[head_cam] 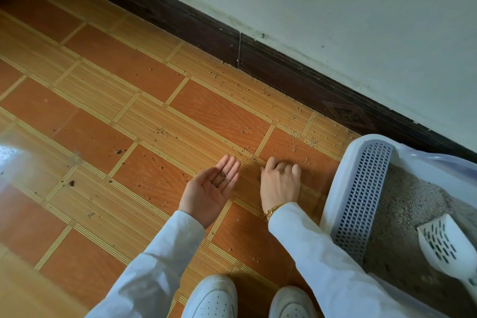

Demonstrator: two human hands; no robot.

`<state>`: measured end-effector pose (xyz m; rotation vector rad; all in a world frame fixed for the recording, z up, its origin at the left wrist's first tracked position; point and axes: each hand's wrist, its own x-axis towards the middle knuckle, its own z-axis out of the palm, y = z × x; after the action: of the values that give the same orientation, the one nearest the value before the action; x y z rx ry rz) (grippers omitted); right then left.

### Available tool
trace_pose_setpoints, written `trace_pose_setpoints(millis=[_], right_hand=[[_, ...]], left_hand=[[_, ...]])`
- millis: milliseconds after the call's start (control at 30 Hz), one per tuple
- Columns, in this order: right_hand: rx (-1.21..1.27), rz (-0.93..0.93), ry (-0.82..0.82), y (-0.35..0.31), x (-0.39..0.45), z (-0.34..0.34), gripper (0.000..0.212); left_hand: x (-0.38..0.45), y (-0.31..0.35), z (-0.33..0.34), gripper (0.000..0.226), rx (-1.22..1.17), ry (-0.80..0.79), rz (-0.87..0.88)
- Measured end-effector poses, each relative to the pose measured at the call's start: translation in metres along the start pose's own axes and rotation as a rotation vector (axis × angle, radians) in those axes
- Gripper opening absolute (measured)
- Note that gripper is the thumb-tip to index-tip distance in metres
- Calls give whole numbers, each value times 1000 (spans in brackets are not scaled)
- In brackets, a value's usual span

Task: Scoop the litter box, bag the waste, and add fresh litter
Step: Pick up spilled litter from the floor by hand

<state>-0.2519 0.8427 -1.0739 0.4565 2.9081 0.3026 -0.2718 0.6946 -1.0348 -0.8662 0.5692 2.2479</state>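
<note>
My left hand [210,187] is held palm up over the tiled floor [116,111], fingers straight, with a few litter grains lying in the palm. My right hand [280,181] is palm down on the floor beside it, fingers curled onto scattered litter grains [291,148]. The white litter box [335,188] stands at the right, with a grey perforated step [361,201] and grey litter [402,214] inside. A white slotted scoop [444,242] lies on the litter.
Loose grains and a few darker clumps [71,183] are spread over the floor toward the dark baseboard [284,70] and wall. My two white shoes [214,299] are at the bottom edge. A translucent bag-like blur [15,157] sits at the left.
</note>
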Motion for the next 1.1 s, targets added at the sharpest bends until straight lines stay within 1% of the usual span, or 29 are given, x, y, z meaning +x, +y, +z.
trace_pose_setpoints(millis=[33, 100, 133, 233, 333, 400, 467, 500, 533, 567, 633, 700, 767, 833, 867, 933, 967, 1033, 1100], right_hand=[[-14, -13, 4, -1, 0, 2, 12], [-37, -31, -3, -2, 0, 1, 18], [-43, -35, 4, -1, 0, 0, 18], [-17, -59, 0, 0, 1, -6, 9], [138, -79, 94, -4, 4, -20, 9], [258, -169, 139, -13, 0, -35, 5], [381, -319, 94, -24, -8, -46, 9], [428, -370, 53, -27, -10, -50, 15], [454, -378, 26, -27, -8, -52, 20], [454, -352, 29, -25, -3, -52, 24], [424, -262, 99, -13, 12, -42, 25], [331, -197, 136, -2, 26, -28, 28], [210, -191, 137, 0, 33, -15, 32], [135, -193, 151, -7, 33, -8, 30], [112, -208, 176, -11, 32, -4, 26], [65, -256, 225, -15, 30, 3, 10], [43, -269, 233, -16, 29, 4, 9], [11, -287, 240, -18, 28, 4, 18], [36, -281, 249, -21, 28, -3, 26]], left_hand=[[0, 0, 0, 40, 2, 1, -2], [0, -1, -1, 40, 7, 5, -3], [0, -1, -1, 40, 9, 6, -2], [0, -1, -1, 40, 7, 8, 3], [2, -2, -2, 40, 22, 11, 9], [3, -2, -1, 40, 42, 28, 19], [5, -3, 0, 40, 84, 47, 30], [5, -3, 1, 39, 104, 55, 36], [5, -1, 2, 39, 105, 55, 41], [4, 1, 3, 39, 81, 47, 44], [3, 6, 2, 39, 11, 24, 52], [2, 12, 0, 39, -20, 9, 67], [2, 17, -2, 39, -25, 7, 79], [2, 19, -3, 39, -28, 8, 87], [2, 20, -3, 39, -29, 11, 91], [1, 21, -3, 39, -30, 15, 90], [1, 22, -3, 39, -31, 15, 89], [1, 21, -3, 39, -34, 15, 92], [2, 20, -4, 39, -25, 19, 98]])
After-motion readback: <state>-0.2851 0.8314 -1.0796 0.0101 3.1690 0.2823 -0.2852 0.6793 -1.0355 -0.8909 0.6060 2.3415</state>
